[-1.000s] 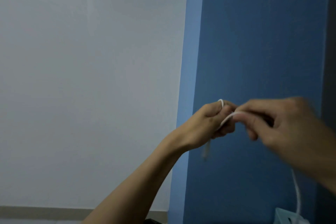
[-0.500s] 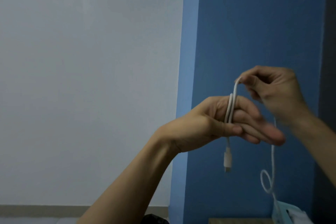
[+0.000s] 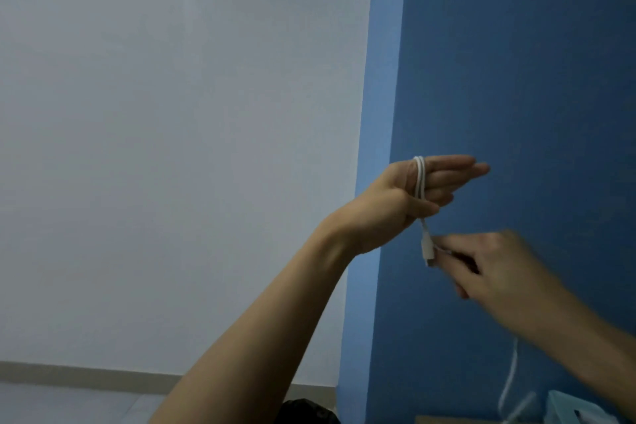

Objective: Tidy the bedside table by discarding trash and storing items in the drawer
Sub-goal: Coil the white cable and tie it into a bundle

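A white charging cable (image 3: 419,179) is looped twice around the straight fingers of my left hand (image 3: 409,194), held up in front of the blue wall. My thumb presses the cable against the fingers. The cable's white plug end (image 3: 427,249) hangs just below that hand. My right hand (image 3: 488,263), blurred, pinches the cable right beside the plug. The rest of the cable trails down behind my right forearm to the lower right, toward the bedside table (image 3: 454,419), of which only a strip of wooden top shows. The drawer is out of view.
A pale teal box (image 3: 568,411) sits at the bottom right on the table. A dark object (image 3: 306,412) peeks in at the bottom edge beside my left forearm. A white wall fills the left, with a pale skirting strip low down.
My right hand has dropped from above my left hand to below it, bringing the cable around the fingers. My left hand has risen a little, fingers still straight.
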Motion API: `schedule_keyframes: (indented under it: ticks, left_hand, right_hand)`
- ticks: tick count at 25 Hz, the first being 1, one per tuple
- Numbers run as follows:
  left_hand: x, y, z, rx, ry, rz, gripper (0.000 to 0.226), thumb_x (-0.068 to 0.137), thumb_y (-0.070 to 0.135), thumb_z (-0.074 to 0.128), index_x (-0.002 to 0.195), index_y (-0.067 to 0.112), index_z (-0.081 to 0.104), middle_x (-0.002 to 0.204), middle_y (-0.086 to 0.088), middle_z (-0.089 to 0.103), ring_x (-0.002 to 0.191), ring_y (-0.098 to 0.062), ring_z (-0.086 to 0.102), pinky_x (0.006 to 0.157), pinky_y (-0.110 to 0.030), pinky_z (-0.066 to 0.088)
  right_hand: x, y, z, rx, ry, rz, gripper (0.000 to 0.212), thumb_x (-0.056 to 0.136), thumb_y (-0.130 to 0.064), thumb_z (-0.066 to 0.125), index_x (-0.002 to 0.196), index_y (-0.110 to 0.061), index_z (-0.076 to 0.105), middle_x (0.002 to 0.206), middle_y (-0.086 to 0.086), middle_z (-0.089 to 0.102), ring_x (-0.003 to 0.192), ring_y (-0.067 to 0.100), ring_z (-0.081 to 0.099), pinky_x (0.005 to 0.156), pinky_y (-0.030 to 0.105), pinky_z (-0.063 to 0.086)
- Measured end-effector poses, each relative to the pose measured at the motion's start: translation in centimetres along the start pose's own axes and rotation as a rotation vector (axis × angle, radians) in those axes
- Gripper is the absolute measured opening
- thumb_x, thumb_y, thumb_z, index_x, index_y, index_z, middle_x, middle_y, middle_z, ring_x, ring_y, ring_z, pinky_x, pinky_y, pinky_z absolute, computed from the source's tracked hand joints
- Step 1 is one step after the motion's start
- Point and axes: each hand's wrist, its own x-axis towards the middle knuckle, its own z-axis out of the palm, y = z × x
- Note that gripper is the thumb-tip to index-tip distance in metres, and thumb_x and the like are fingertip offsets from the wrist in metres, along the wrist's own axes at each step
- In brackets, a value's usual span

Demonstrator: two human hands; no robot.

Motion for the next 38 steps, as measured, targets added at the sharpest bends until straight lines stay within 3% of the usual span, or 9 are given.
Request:
schedule_keyframes:
  ticks: [5,9,13,19,21,25,29,32,38]
  left_hand:
    - [0.0,-1.5,0.0,0.284,-0.037,-0.066,0.064,0.073,-0.033,0.025,0.130,-0.010,0.041,0.137,-0.027,0.048,0.130,-0.023,0.048,0.108,-0.024,0.034]
    - [-0.4,-1.8,-0.1,0.297,-0.059,-0.066,0.037,0.087,-0.023,0.031,0.117,-0.010,0.049,0.101,-0.032,0.064,0.082,-0.018,0.062,0.080,-0.017,0.048]
    - [-1.5,-1.3,0.2,0.078,-0.252,-0.041,0.025,0.094,-0.001,0.030,0.108,0.002,0.050,0.059,0.005,0.057,0.053,-0.012,0.042,0.057,-0.020,0.035]
    - [-2.2,-0.3,1.7,-0.294,-0.434,-0.027,0.035,0.082,-0.019,0.030,0.072,0.009,0.050,0.112,-0.046,0.053,0.103,-0.048,0.061,0.079,-0.028,0.054]
    - [-2.1,-0.5,2.3,-0.326,-0.366,-0.047,0.038,0.082,-0.014,0.031,0.073,0.015,0.054,0.096,-0.033,0.061,0.072,-0.019,0.070,0.061,-0.016,0.048]
    - [-1.7,-0.5,2.5,-0.295,-0.262,-0.058,0.031,0.093,0.008,0.024,0.101,0.010,0.054,0.055,0.007,0.060,0.033,0.004,0.031,0.049,-0.016,0.026]
    - [-1.6,-0.2,2.3,-0.395,-0.196,-0.049,0.034,0.096,0.018,0.022,0.076,0.015,0.049,0.060,0.005,0.066,0.040,-0.003,0.049,0.046,-0.012,0.036]
    - [-1.4,-0.5,2.0,-0.449,-0.077,0.012,0.028,0.097,0.003,0.026,0.080,0.013,0.046,0.113,-0.016,0.069,0.088,-0.015,0.071,0.064,-0.015,0.053]
    - [-1.5,-1.7,-0.2,-0.106,0.181,0.043,0.033,0.089,-0.016,0.035,0.101,0.007,0.055,0.126,-0.015,0.058,0.116,-0.021,0.058,0.097,-0.025,0.047]
  right_hand:
    - [0.1,-1.7,-1.6,-0.265,-0.165,0.026,0.026,0.090,-0.032,0.048,0.072,-0.018,0.062,0.051,0.000,0.055,0.052,0.018,0.055,0.062,0.040,0.048]
    - [0.3,-1.9,-4.8,-0.224,0.141,-0.090,0.019,0.077,-0.038,0.056,0.065,-0.028,0.066,0.041,-0.006,0.050,0.049,0.016,0.054,0.048,0.027,0.043]
    - [2.1,-1.3,-7.0,-0.095,0.267,-0.200,0.008,0.075,-0.025,0.069,0.067,-0.027,0.069,0.069,-0.007,0.062,0.050,0.011,0.055,0.043,0.016,0.036]
    - [3.8,0.7,-5.3,0.446,0.322,-0.066,0.017,0.081,-0.010,0.063,0.066,-0.017,0.065,0.054,0.007,0.057,0.030,0.011,0.040,0.033,0.014,0.032]
    - [4.1,0.7,-4.7,0.531,0.335,-0.027,0.013,0.081,-0.011,0.062,0.069,-0.011,0.065,0.049,0.003,0.055,0.032,0.010,0.039,0.033,0.014,0.031]
    - [4.0,0.7,-4.0,0.651,0.360,0.085,0.017,0.067,-0.037,0.062,0.063,-0.022,0.069,0.047,-0.002,0.056,0.039,0.007,0.043,0.036,0.012,0.035]
    - [3.3,-0.6,-1.2,0.761,0.254,0.291,0.026,0.065,-0.048,0.071,0.066,-0.022,0.070,0.046,0.009,0.058,0.044,0.029,0.051,0.042,0.027,0.041]
    - [1.9,-0.8,2.6,0.306,0.034,0.538,0.049,0.069,-0.055,0.063,0.074,-0.006,0.060,0.058,0.015,0.064,0.052,0.009,0.059,0.050,0.020,0.046]
    - [-0.4,-1.7,0.5,0.256,-0.056,0.120,0.022,0.090,-0.020,0.052,0.076,-0.024,0.068,0.049,-0.001,0.059,0.037,0.006,0.046,0.041,0.010,0.032]
